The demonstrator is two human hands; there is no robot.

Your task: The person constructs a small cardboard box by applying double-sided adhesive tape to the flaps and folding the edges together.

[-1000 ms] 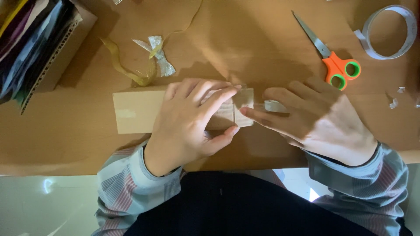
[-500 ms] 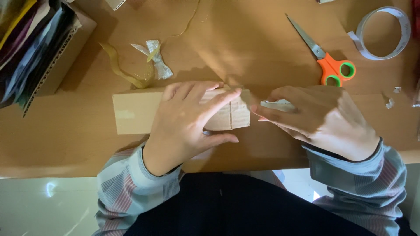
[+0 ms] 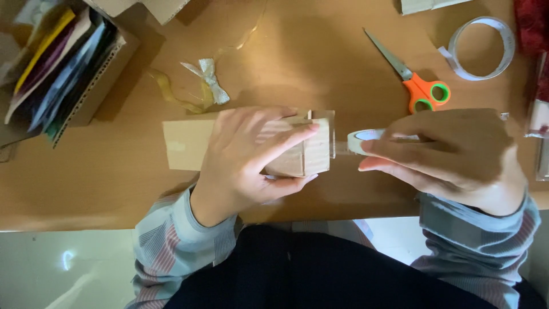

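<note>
My left hand [image 3: 249, 157] is clasped over a long brown cardboard box [image 3: 189, 143] lying flat on the wooden table [image 3: 320, 63], with the fingers pressed near its right end. Just right of that end, my right hand [image 3: 452, 157] grips a small roll of pale tape [image 3: 365, 139]. A short strip of tape runs from the roll to the box's end.
Orange-handled scissors [image 3: 417, 86] lie behind my right hand, and a clear tape ring [image 3: 480, 48] sits at the far right. A gold ribbon with a white bow [image 3: 203, 83] is behind the box. A cardboard tray of coloured sheets [image 3: 63, 68] stands far left.
My right hand has drawn away from the box to the right, and the tape roll with a stretched strip now shows. My left hand has stayed on the box.
</note>
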